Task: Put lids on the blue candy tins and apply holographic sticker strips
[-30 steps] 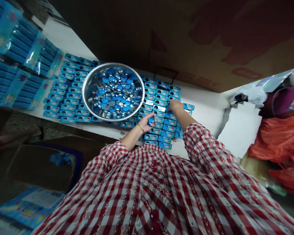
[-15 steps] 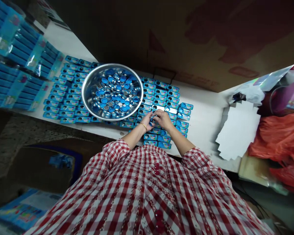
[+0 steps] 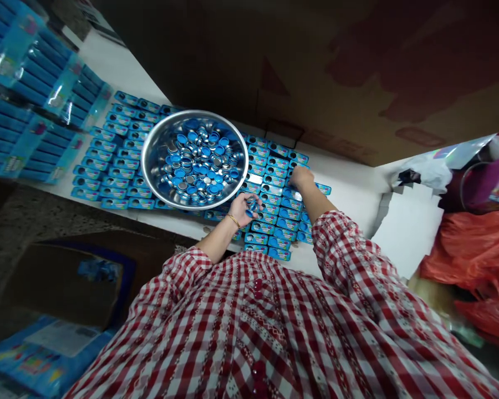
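Several small metal-and-blue round caps [image 3: 251, 206] lie in my left hand [image 3: 242, 210], its fingers curled around them just right of the bowl. My right hand [image 3: 301, 177] is closed, fingers pointing down onto the rows of small blue boxes [image 3: 274, 172], near their right side; its fingertips are hidden, so what it pinches does not show. Many of these boxes have a dark round hole at one end, while others show blue there. A shiny steel bowl [image 3: 145, 166] full of the same caps stands over the boxes, left of my left hand.
A large brown carton [image 3: 249, 66] rises behind the boxes. Wrapped blue packs [image 3: 29, 100] are stacked at the left. Right of the boxes are a white cut card sheet [image 3: 411, 227] and a red plastic bag [image 3: 474, 244]. An open box [image 3: 66, 282] sits below at the left.
My hands were together over the boxes; now they are apart. My right hand has moved right and farther back onto the boxes. The left stays near the bowl with the caps.
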A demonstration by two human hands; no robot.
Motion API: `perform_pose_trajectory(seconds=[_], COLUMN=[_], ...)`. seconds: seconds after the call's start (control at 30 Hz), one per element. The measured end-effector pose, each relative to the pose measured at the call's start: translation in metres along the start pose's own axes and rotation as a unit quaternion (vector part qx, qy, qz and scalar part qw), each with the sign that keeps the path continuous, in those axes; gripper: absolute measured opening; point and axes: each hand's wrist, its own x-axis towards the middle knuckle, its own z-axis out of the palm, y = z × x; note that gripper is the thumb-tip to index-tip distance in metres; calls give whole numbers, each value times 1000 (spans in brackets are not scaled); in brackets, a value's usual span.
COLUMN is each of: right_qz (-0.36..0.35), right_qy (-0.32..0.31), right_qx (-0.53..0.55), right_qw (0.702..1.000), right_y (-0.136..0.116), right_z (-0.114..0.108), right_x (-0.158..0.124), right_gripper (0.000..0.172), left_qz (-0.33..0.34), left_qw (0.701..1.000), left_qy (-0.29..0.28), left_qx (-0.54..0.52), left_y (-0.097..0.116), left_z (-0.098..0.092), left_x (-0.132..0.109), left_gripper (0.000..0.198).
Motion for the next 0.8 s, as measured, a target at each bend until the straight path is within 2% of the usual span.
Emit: perform_pose_trajectory(seconds=[0.13, 0.23, 0.3, 0.4, 0.47, 0.5, 0.67, 0.73, 0.8], right_qz=[-12, -55, -147, -334, -406, -420, -422, -367, -249], right_qy=[9, 72, 95, 24, -20, -19, 50, 65, 87], right_qx=[-17, 30, 107, 211, 226, 218, 173, 210, 251], right_qw=[1000, 995, 979, 918, 885, 881, 889, 904, 931], right_y=[2, 3, -3, -17, -24, -25, -12, 0, 13], right_z=[-4, 0, 8, 21, 29, 31, 32, 28, 21], right_x=[-6, -33, -54, -76, -84, -87, -95, -87, -71], right_gripper=[52, 41, 27, 21, 21, 22, 20, 22, 25], left_qz=[12, 27, 41, 61, 68, 68, 48, 40, 21], left_qw=[1000, 999, 997, 994, 994, 994, 991, 992, 995], left_qy=[-17, -20, -22, -13, -3, 3, 25, 24, 25], left_qx=[1, 28, 59, 85, 87, 88, 121, 118, 92], left_y=[2, 1, -2, -7, -11, -12, -14, -12, -9], left_z=[-1, -2, -3, -3, -3, -2, 2, 3, 3], left_x=[3, 7, 10, 16, 19, 20, 22, 20, 17], left_gripper=[15, 19, 21, 28, 32, 34, 32, 29, 28])
